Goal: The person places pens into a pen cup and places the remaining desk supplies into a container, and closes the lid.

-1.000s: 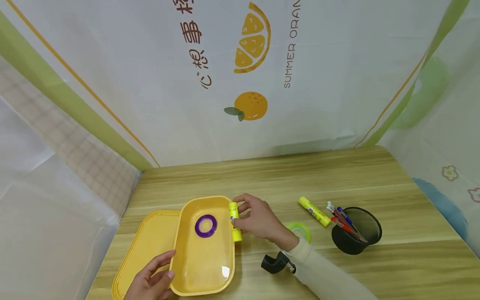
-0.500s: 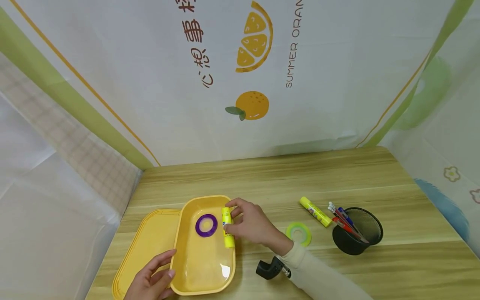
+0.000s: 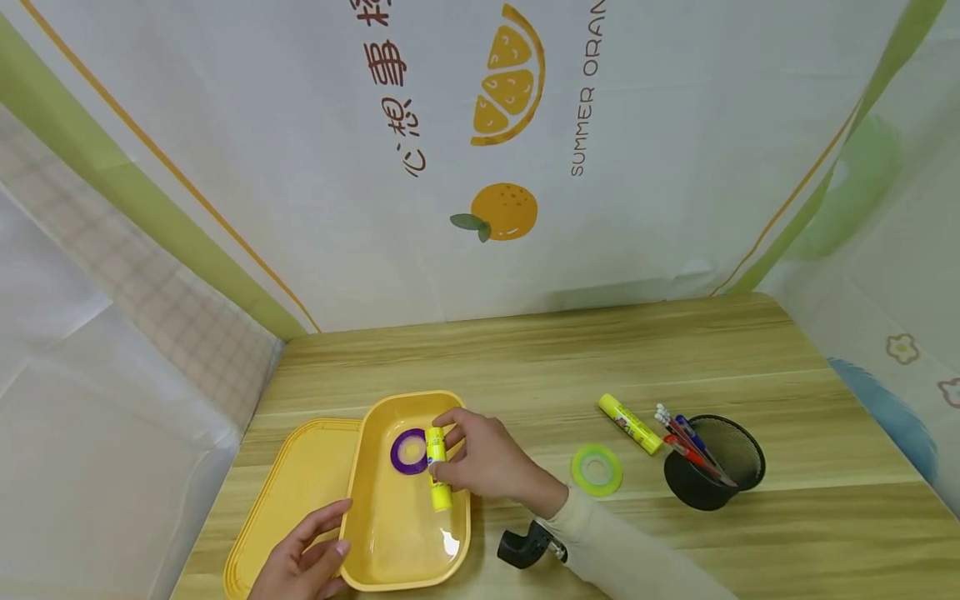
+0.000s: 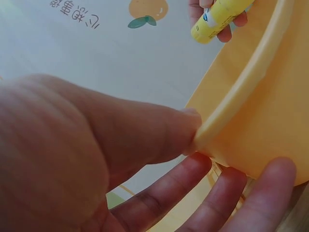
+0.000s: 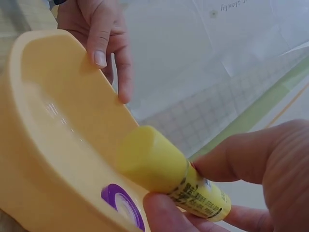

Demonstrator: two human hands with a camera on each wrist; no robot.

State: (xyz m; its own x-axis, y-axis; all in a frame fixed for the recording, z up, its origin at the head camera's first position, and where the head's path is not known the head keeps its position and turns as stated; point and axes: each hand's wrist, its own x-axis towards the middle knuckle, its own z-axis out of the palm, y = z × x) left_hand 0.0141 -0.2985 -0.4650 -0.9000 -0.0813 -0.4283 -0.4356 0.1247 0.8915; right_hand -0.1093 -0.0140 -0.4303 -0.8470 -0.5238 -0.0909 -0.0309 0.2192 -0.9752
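Note:
My right hand [image 3: 487, 458] pinches a yellow glue stick [image 3: 438, 492] between thumb and fingers, above the inside of a yellow plastic box [image 3: 393, 533]. A purple-rimmed roll of tape [image 3: 397, 454] lies on the box floor, partly behind the glue stick in the head view. At the box's left side, my left hand [image 3: 307, 550] holds the rim, thumb on the edge and fingertips against the wall. The right wrist view shows the glue stick [image 5: 169, 166] tilted, its capped end toward the box, with the purple tape roll [image 5: 112, 195] beneath.
The yellow lid [image 3: 288, 492] lies left of the box, partly under it. A green tape roll [image 3: 615, 477], a second glue stick [image 3: 630, 423] and a black mesh pen holder [image 3: 697, 492] with several pens stand to the right. A black elbow-shaped piece [image 3: 517, 548] is by the right sleeve.
My right hand has carried the glue stick leftward, from the box's right rim to over its interior. The green tape roll has come into fuller view. My left hand has stayed at the rim.

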